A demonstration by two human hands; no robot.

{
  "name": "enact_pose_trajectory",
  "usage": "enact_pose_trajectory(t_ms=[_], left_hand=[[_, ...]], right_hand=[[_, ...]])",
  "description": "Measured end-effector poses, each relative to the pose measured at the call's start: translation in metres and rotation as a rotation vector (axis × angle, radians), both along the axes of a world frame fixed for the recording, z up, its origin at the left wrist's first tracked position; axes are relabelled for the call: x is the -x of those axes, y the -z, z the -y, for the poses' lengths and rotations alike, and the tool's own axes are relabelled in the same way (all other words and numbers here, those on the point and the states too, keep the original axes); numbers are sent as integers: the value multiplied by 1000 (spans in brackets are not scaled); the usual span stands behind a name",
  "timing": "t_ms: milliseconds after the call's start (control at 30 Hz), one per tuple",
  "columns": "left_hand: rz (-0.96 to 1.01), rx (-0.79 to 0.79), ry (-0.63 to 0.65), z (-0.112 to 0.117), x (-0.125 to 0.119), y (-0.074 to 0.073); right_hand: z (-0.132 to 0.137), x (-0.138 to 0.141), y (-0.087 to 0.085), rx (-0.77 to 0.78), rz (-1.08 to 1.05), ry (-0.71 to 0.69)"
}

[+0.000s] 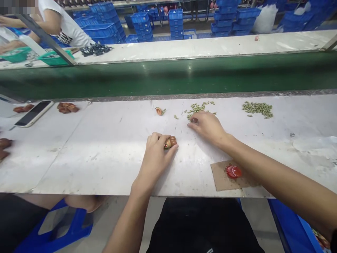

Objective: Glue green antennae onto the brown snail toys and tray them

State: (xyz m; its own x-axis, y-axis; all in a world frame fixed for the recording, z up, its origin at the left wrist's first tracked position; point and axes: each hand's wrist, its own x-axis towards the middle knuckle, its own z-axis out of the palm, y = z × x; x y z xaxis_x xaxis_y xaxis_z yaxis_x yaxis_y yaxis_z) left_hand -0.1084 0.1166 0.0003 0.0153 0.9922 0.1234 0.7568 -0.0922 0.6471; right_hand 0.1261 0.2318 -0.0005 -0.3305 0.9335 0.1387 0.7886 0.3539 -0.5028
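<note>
My left hand rests on the white worktable with its fingers closed round a small brown and orange toy piece. My right hand reaches to a scatter of small green parts and pinches at its near edge; what the fingertips hold is too small to make out. Another small brown piece with a green part on it lies just beyond my left hand.
A second heap of green parts lies at the right. Red glue sits on a cardboard scrap. A phone and brown pieces lie left. Behind runs a green conveyor belt; a co-worker sits opposite.
</note>
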Motion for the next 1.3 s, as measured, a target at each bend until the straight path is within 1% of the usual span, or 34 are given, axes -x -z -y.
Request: enact_pose_trajectory(t_ms=[100, 167, 267, 333, 400, 433, 500, 533, 567, 633, 700, 767, 833, 900, 1000, 1133, 1300], left_hand=[[117, 43, -3, 8, -5, -1], [221, 70, 22, 16, -12, -2], [420, 95, 64, 31, -24, -3], [534, 98, 75, 41, -32, -4], [640, 115, 90, 50, -40, -6], [699, 138, 99, 54, -43, -7], [796, 213, 116, 62, -47, -9], [830, 253, 122, 66, -49, -9], [855, 292, 129, 70, -51, -9], [898, 348, 157, 77, -56, -8], [967, 378, 190, 84, -62, -6], [1007, 413, 212, 91, -69, -5], [1025, 457, 229, 96, -76, -3], [1032, 490, 245, 100, -83, -2], [1040, 490, 263, 104, -90, 2], [1011, 456, 263, 106, -95, 7], [972, 423, 253, 106, -97, 10]], right_hand=[[-4, 7, 1, 13, 19, -25], [-7, 10, -1, 28, 19, -53], [-4, 9, -11, 74, 4, -74], [6, 3, -22, 113, -14, -78], [25, -11, -36, 189, -69, -60], [37, -19, -43, 244, -131, -35], [66, -40, -58, 346, -300, 29], [81, -51, -64, 365, -386, 61], [96, -62, -68, 348, -457, 88], [125, -82, -73, 251, -533, 137], [151, -98, -70, 189, -583, 214], [173, -109, -62, 194, -623, 294], [190, -114, -52, 196, -641, 356], [202, -114, -42, 153, -614, 393], [211, -112, -34, 56, -469, 381], [211, -110, -33, -56, -256, 294], [210, -108, -34, -125, -156, 233]])
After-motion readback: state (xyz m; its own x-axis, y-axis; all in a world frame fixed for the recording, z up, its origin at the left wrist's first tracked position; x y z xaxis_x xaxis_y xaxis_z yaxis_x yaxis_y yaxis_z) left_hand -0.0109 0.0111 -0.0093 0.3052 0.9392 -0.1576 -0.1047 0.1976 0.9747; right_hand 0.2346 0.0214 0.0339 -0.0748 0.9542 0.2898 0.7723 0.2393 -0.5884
